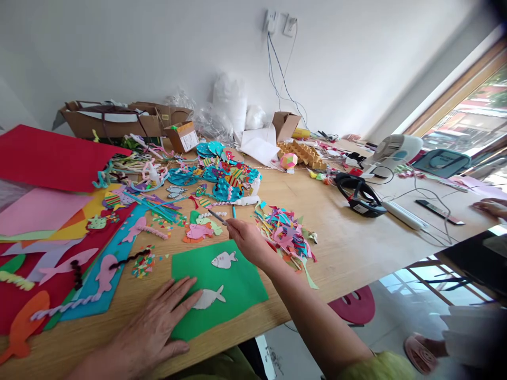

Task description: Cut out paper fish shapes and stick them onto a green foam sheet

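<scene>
My left hand [158,322] lies flat with its fingers stretched out, pressing on the left edge of a green sheet [241,301]. Its fingertips touch a white paper fish [209,298] on that sheet. Higher up the sheet lies a second white paper fish [224,259] with drawn outlines. Beyond the sheet's far edge, my right hand [247,240] pinches a slim dark grey pen-like stick [217,217], its tip pointing to the far left. A teal pen [233,211] is just past those fingers. Pink and green fish cut-outs [200,230] lie left of the stick.
Colourful paper scraps [287,235] are heaped to the right. Coloured sheets [47,158] and fish with pipe cleaners [106,272] cover the left. Decorated blue plates [227,190], a glue bottle [247,200] and boxes [114,124] stand behind. Another person's hand [491,207] rests far right.
</scene>
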Demonstrator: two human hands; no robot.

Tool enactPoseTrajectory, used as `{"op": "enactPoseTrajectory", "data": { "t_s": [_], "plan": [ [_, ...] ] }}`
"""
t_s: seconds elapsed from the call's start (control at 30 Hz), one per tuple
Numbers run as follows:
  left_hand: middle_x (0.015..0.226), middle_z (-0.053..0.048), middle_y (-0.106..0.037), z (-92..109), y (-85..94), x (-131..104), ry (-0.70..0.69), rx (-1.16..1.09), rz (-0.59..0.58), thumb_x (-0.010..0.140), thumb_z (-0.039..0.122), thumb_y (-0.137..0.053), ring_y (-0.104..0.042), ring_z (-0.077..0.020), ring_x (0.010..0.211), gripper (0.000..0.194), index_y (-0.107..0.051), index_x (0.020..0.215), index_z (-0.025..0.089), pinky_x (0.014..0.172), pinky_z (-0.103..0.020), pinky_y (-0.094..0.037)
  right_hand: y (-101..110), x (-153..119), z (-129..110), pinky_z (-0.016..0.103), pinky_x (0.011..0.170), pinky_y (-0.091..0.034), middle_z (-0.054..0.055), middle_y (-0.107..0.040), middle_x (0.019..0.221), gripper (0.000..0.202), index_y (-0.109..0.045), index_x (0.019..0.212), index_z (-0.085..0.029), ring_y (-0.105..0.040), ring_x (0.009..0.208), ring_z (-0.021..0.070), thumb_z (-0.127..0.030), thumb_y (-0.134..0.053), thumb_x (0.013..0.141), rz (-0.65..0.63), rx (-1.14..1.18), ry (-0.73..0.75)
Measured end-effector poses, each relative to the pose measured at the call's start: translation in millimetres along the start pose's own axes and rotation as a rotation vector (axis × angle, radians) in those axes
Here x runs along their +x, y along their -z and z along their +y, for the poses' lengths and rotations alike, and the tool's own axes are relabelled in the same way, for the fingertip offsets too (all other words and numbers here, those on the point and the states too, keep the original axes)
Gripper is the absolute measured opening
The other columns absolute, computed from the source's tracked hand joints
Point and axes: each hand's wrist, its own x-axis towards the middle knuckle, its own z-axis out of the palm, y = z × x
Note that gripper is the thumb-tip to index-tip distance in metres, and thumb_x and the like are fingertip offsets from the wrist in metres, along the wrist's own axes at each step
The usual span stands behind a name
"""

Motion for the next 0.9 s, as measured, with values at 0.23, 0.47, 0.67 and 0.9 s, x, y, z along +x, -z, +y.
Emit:
{"op": "enactPoseTrajectory", "data": {
  "t_s": [0.23, 0.47, 0.67, 0.9],
  "plan": [
    [0.148, -0.006, -0.041, -7.1, -9.9, 5.9, -0.016, 0.051, 0.115, 0.086, 0.034, -0.058, -0.04, -0.024, 0.133, 0.064, -0.032, 0.144, 0.03, 0.108, -0.041, -0.036, -8.1, -21.1, -3.8, 0.018, 0.053, -0.044, 0.0, -0.062, 0.08, 0.027, -0.056, 0.11, -0.017, -0.06, 0.056, 0.0082, -0.015, -0.04, 0.089, 0.087, 0.291, 0.001],
    [0.148, -0.007, -0.041, -11.3, -13.4, 8.3, -0.002, 0.056, 0.137, 0.092, 0.041, -0.049, -0.039, -0.025, 0.134, 0.056, -0.033, 0.144, 0.03, 0.109, -0.046, -0.033, -23.7, -58.6, -16.1, 0.016, 0.039, -0.042, 0.001, -0.058, 0.095, 0.026, -0.057, 0.107, -0.022, -0.059, 0.046, 0.0054, -0.03, -0.049, 0.083, 0.202, 0.838, -0.097],
    [0.135, -0.002, -0.057, -11.6, 0.2, -3.8, -0.011, 0.03, 0.151, 0.093, 0.021, -0.043, -0.051, -0.0207, 0.124, 0.043, -0.049, 0.134, 0.028, 0.106, -0.038, -0.04, -43.4, -85.5, -10.7, 0.024, 0.061, -0.052, 0.004, -0.063, 0.082, 0.023, -0.067, 0.095, -0.02, -0.066, 0.069, 0.0146, -0.017, -0.046, 0.087, 0.195, 0.462, -0.007],
    [0.136, -0.005, -0.056, -7.7, -1.8, -14.5, -0.094, 0.102, 0.208, 0.089, 0.015, -0.045, -0.052, -0.0223, 0.122, 0.044, -0.052, 0.131, 0.026, 0.102, -0.035, -0.044, -62.6, -95.9, -11.0, 0.031, 0.087, -0.049, 0.01, -0.06, 0.119, 0.028, -0.066, 0.115, -0.023, -0.06, 0.104, 0.0237, -0.02, -0.053, 0.09, -0.15, -0.163, 0.02]
  ]
}}
